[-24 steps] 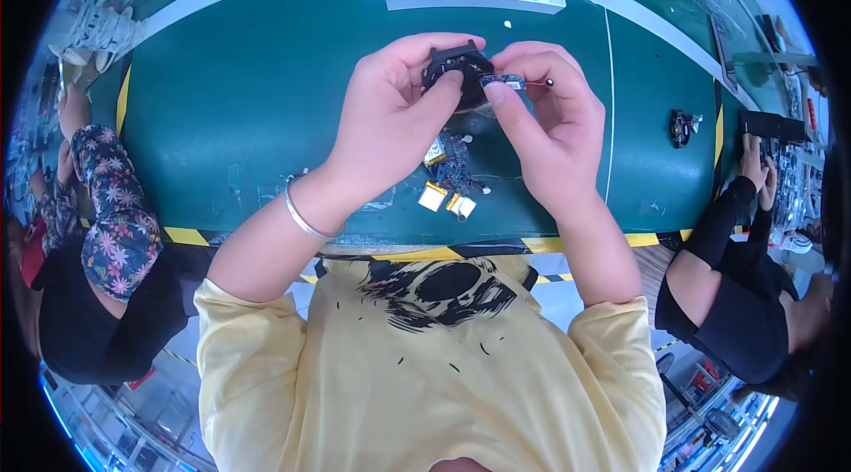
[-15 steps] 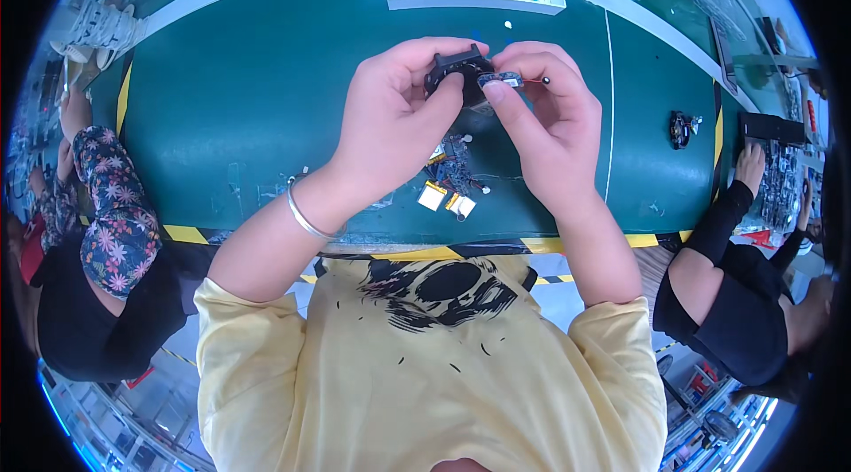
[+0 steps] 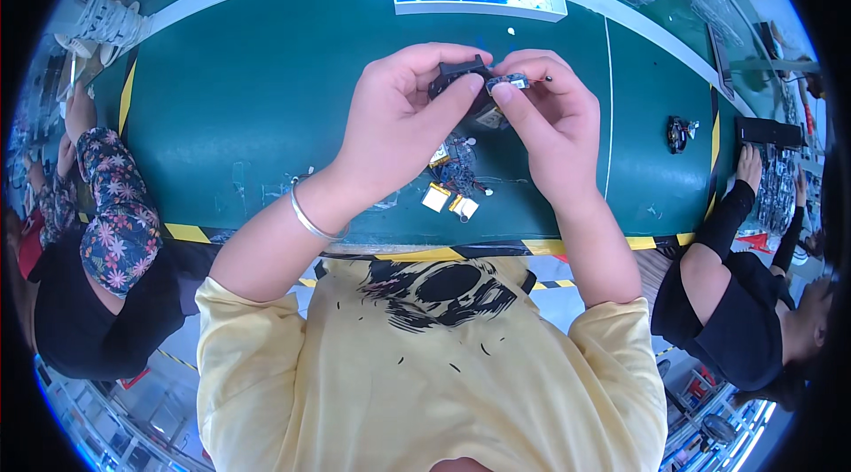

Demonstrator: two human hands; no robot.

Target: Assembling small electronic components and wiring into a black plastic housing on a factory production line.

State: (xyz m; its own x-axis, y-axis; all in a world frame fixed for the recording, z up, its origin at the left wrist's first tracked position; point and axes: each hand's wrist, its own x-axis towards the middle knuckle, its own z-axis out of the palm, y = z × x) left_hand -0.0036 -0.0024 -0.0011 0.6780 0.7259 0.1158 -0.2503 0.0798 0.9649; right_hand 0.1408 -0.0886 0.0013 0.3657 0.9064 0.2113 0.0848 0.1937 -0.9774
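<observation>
Fingers of my left hand [image 3: 396, 113] wrap round a black plastic housing [image 3: 450, 78], the thumb lying along its near side. Close beside it, my right hand [image 3: 554, 117] pinches a small circuit board [image 3: 509, 82] between thumb and fingers. A thin red wire with a dark round tip [image 3: 548, 78] sticks out to the right of the board. Whether board and housing are joined is hidden by my fingers. Below my hands, a heap of small circuit boards and wires [image 3: 456, 166] lies on the green mat, with silvery battery cells [image 3: 436, 198] at its near side.
A white tray [image 3: 479, 10] with many small blue pieces stands at the far side. Another black assembly [image 3: 678, 134] lies on the mat [image 3: 266, 91] at right. Yellow-black tape [image 3: 417, 253] marks the near edge. A person's floral sleeve [image 3: 111, 206] is left; another person's hand [image 3: 750, 166] is right.
The housing has tilted slightly, and my left thumb has slid farther right across it. My right hand still pinches the board, slightly farther right and lower.
</observation>
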